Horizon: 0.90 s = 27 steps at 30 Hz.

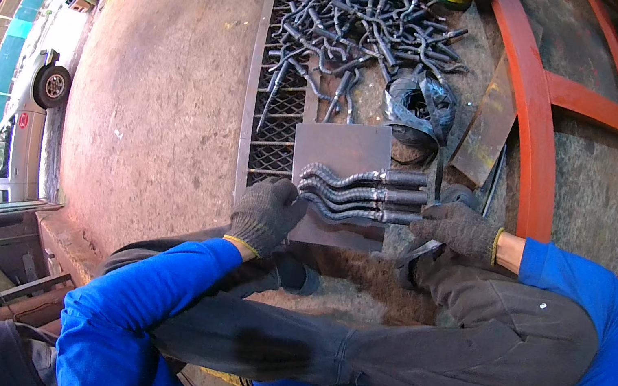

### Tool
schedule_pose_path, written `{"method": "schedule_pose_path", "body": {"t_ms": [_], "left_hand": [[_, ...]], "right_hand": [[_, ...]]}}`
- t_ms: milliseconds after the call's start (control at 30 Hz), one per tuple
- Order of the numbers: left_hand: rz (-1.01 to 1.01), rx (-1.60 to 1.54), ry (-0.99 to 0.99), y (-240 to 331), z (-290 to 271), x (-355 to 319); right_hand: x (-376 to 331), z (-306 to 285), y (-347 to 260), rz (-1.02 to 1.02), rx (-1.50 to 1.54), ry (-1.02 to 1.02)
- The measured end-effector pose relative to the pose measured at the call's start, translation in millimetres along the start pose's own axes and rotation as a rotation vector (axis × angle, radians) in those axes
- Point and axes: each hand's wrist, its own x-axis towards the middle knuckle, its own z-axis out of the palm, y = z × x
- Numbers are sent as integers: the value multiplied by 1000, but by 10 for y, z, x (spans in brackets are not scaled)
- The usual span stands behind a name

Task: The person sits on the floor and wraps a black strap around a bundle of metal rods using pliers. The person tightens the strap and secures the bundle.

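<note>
One head-worn fisheye view looks steeply down, close above the steel plate [341,174]; the plate sits near centre; straight edges bow toward the dark rim.

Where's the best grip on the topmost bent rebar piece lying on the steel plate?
Probably the straight sleeved end of the topmost bent rebar, at the picture's right. It is smooth, thicker and overhangs the steel plate edge, so fingers can wrap under it. Come in from the right, where the right hand already sits; the left hand rests by the wavy ends.
</note>
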Motion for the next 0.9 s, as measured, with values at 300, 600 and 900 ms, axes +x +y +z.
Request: {"method": "schedule_pose_path", "body": {"t_ms": [300,600,900], "left_hand": [[-24,-45,51,-53,81,56],[-123,-80,89,32,24,32],[-182,-350,9,-37,83,97]], "right_hand": [[-80,-22,-309,182,-45,111],[-67,-30,-375,194,-196,129],[-180,18,-385,-91,-407,434]]}}
